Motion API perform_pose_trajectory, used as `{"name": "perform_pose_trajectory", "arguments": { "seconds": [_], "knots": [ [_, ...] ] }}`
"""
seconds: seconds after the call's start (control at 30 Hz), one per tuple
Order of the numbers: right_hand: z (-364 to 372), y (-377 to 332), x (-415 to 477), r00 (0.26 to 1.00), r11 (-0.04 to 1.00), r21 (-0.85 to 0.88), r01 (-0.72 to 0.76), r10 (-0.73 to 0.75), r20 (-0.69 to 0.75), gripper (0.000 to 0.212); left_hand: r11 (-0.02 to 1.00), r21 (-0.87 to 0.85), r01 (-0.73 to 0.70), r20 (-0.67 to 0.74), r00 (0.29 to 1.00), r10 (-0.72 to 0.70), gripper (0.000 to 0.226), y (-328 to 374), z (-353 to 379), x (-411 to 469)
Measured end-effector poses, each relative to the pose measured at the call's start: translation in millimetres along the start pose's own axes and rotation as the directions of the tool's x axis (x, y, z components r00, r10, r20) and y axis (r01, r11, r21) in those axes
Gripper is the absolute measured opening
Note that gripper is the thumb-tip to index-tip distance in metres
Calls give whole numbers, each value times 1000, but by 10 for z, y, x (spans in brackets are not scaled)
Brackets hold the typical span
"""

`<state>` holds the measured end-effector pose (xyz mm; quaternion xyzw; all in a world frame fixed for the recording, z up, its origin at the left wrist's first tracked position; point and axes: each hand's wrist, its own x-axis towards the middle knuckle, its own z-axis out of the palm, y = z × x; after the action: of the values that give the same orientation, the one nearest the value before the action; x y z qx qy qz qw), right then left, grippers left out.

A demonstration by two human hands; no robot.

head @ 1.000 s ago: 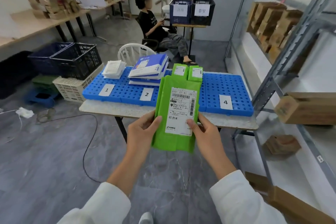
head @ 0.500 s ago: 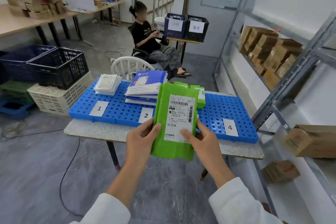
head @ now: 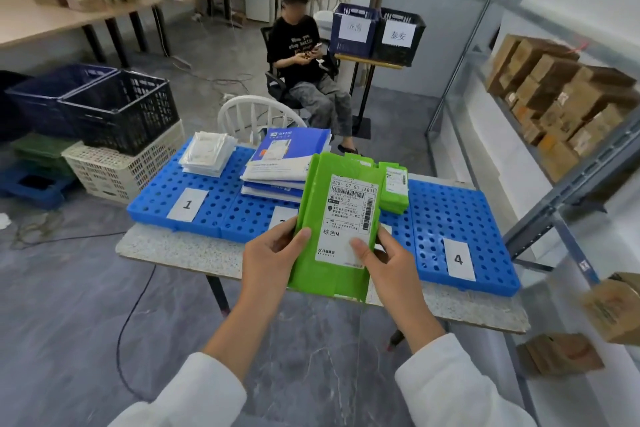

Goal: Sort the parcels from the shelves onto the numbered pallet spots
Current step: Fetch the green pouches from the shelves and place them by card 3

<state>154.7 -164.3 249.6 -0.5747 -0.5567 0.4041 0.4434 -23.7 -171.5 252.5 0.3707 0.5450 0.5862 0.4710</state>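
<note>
I hold a flat green parcel (head: 325,270) with a white shipping label upright over the table's front edge. My left hand (head: 273,260) grips its left edge and my right hand (head: 391,263) grips its right edge, thumbs on the front. Behind it lies the blue perforated pallet (head: 464,218) with paper numbers; 1 and 4 show, the parcel hides the middle ones. White packets (head: 207,154) lie on spot 1, blue and white mailers (head: 280,166) on spot 2, small green parcels (head: 393,189) just past my parcel.
A metal shelf rack (head: 571,180) with brown cardboard boxes (head: 568,100) runs along the right. Stacked crates (head: 117,135) stand left of the table. A seated person (head: 304,66) and a white chair (head: 256,114) are behind it. A cable crosses the floor.
I have come closer to the table, and the pallet looks larger. The green parcel stays gripped in both hands and now hangs over the table's front edge.
</note>
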Motion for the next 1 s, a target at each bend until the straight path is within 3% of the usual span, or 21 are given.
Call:
{"name": "perform_pose_trajectory", "arguments": {
  "seconds": [0.1,0.3,0.43,0.83,1.0],
  "knots": [
    [-154,25,268,1000,1000,4,-6,6,28,50,1000,10,-9,7,1000,9,32,64,213,136],
    [-606,159,856,1000,998,70,-2,0,16,80,999,17,-33,-18,999,34,34,201,866,462],
    [-844,297,1150,1000,997,79,2,-4,22,88,999,31,-44,-44,998,46,35,167,1227,601],
    [-1100,531,1738,999,995,94,-26,23,37,75,997,74,-7,-39,999,10,23,1,1715,1109],
    [-1020,501,2092,999,996,76,-39,38,8,44,998,63,6,36,999,-8,21,-44,1784,1569]
  ]
}}
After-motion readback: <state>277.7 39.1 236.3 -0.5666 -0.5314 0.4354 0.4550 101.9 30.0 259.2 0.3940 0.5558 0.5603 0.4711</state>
